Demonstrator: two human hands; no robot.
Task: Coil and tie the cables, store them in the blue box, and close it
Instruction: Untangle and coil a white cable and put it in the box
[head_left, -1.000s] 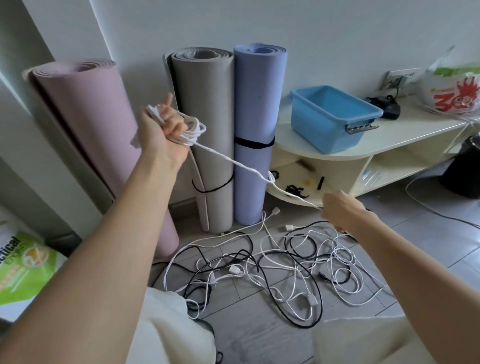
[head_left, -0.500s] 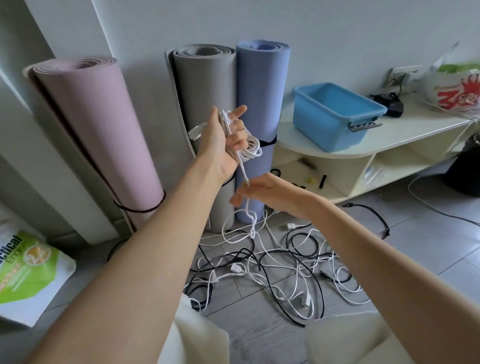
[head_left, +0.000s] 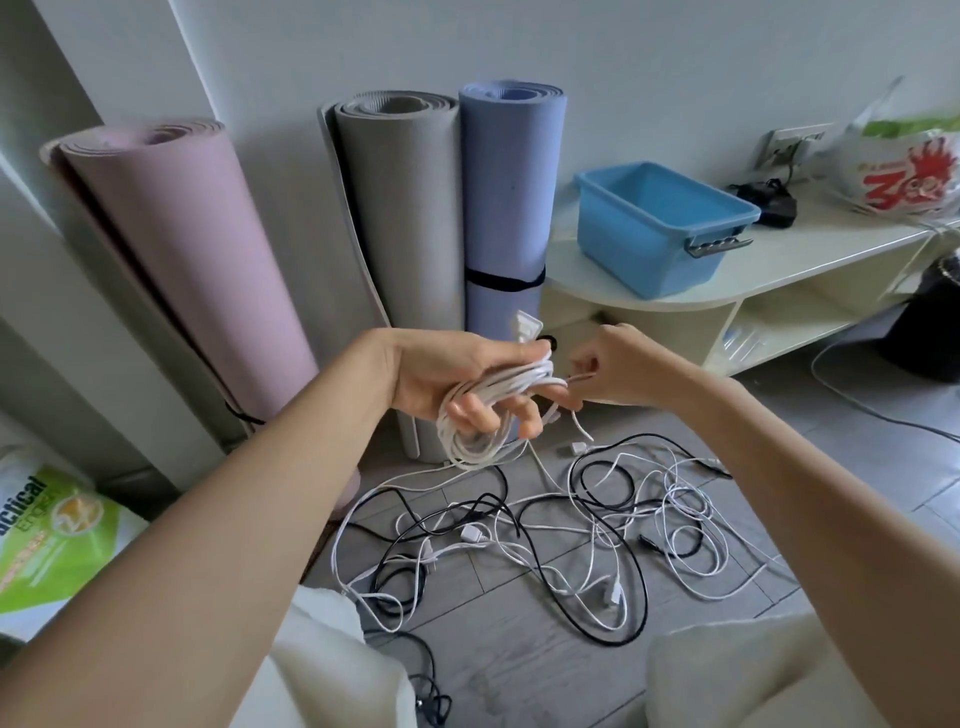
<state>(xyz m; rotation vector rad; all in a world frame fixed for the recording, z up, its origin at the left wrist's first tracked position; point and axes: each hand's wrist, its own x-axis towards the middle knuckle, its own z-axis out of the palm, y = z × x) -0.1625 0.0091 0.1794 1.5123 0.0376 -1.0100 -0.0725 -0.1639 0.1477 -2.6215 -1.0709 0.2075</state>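
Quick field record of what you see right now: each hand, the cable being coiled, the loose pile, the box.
left hand: grips the white cable coil, loops hanging below the fingers
right hand: pinches the coil's free end beside the left fingertips
loose cables: white and black, tangled on the floor tiles, none tied
blue box: on the cream shelf, open, nothing visible inside, no lid seen
rolled mats: three, standing against the wall

Soft, even daylight fills the room, casting faint shadows behind the rolled mats (head_left: 395, 208) on the pale wall (head_left: 675, 62). Wide-angle distortion bends the frame's edges; slight motion blur softens the plastic bag (head_left: 904, 171) at far right.
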